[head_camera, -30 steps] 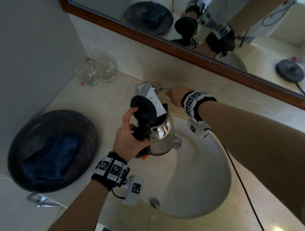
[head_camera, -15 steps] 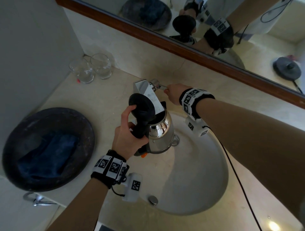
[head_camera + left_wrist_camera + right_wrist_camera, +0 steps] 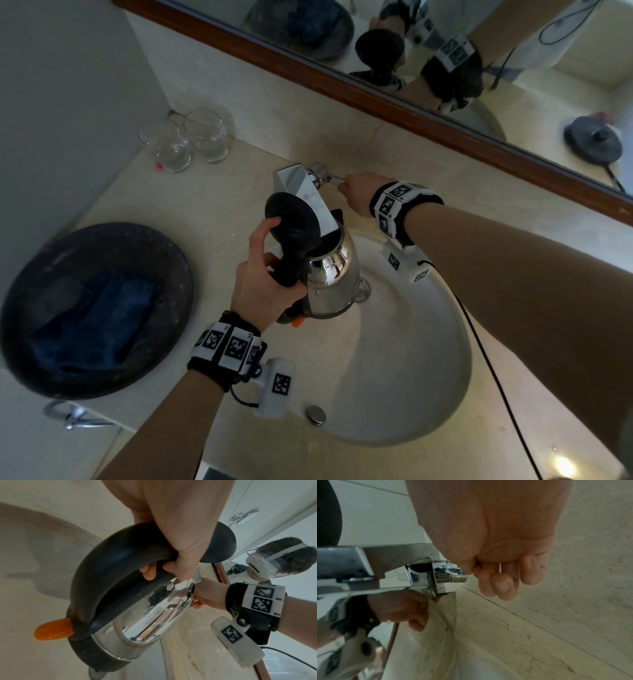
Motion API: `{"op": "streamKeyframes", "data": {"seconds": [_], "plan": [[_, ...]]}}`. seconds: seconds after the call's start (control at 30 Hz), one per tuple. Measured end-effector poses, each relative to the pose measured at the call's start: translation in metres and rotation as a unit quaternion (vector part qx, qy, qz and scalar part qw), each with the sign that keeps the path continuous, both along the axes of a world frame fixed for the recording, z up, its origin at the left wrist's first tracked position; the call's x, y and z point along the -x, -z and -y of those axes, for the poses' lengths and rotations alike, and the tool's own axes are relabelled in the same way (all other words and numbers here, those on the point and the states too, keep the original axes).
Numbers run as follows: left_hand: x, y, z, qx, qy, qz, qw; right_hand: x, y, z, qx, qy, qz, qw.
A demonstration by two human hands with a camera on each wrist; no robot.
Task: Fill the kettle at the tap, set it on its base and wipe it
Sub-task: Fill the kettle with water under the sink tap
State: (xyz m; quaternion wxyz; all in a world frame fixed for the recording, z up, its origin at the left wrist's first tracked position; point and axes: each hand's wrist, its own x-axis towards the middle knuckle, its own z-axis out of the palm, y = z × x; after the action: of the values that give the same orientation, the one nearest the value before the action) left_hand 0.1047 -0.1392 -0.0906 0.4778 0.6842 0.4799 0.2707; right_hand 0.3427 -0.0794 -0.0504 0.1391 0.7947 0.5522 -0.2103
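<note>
A shiny steel kettle (image 3: 334, 277) with a black handle, an open black lid (image 3: 291, 219) and an orange switch (image 3: 53, 630) hangs over the sink (image 3: 404, 370). My left hand (image 3: 263, 281) grips its handle (image 3: 109, 566), holding the open mouth under the chrome tap spout (image 3: 305, 195). My right hand (image 3: 359, 195) pinches the tap lever (image 3: 455, 573) at the spout's right side. Whether water runs cannot be made out. The kettle's black base (image 3: 592, 144) shows only in the mirror, at the far right.
A dark round tray (image 3: 44, 274) holding a folded blue cloth (image 3: 99, 318) lies left of the sink. Two empty glasses (image 3: 185, 140) stand in the back left corner by the wall. The wood-framed mirror (image 3: 342, 82) runs along the back.
Both hands and the kettle keep their places at the tap. Only the head camera has shifted slightly, sliding the scene a little.
</note>
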Motion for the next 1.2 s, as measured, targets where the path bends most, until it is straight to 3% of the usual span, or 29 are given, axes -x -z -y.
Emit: {"op": "streamKeyframes", "data": {"seconds": [0.47, 1.2], "plan": [[0.0001, -0.0018, -0.0014, -0.014, 0.019, -0.012, 1.000, 0.0028, -0.0061, 0.0048, 0.006, -0.072, 0.028, 0.997], [-0.0017, 0.0017, 0.0010, -0.008, 0.007, -0.001, 1.000, 0.0035, -0.0032, 0.0014, 0.001, -0.008, -0.001, 1.000]]}}
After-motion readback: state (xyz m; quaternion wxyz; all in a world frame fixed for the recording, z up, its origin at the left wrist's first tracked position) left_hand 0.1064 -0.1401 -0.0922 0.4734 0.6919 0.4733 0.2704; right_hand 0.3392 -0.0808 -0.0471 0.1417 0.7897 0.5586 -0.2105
